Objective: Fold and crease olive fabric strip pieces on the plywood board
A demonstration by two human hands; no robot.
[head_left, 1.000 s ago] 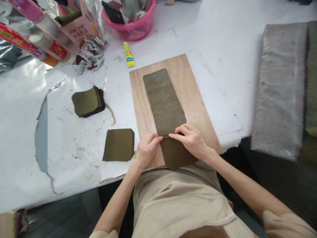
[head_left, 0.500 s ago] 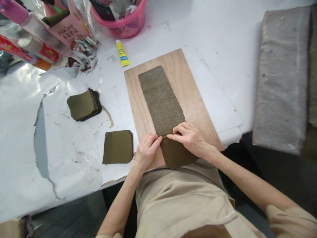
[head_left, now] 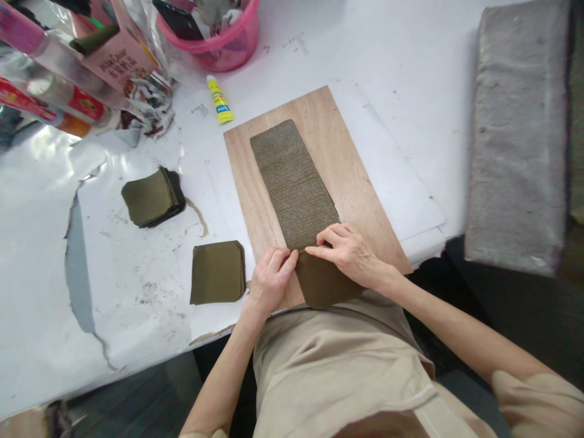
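Observation:
A long olive piece of leather-like sheet (head_left: 296, 182) lies on a wooden board (head_left: 360, 182), its rough speckled side up on the far part. Its near part (head_left: 326, 280) is smooth, darker olive and reaches the board's front edge. At the seam between the two parts, my left hand (head_left: 272, 277) pinches the left corner with thumb and finger. My right hand (head_left: 351, 252) is closed on the same seam just to the right, fingers curled. Whether this is one folded sheet or two pieces I cannot tell.
A stack of olive squares (head_left: 218, 272) lies left of the board, another stack (head_left: 152, 198) farther back. A yellow glue tube (head_left: 219, 100) and a pink basket (head_left: 212, 55) stand beyond. Bottles (head_left: 68, 97) crowd the back left; a grey padded block (head_left: 515, 140) is at right.
The view has shifted slightly. Both hands keep their pinch on the seam, with hardly any visible movement.

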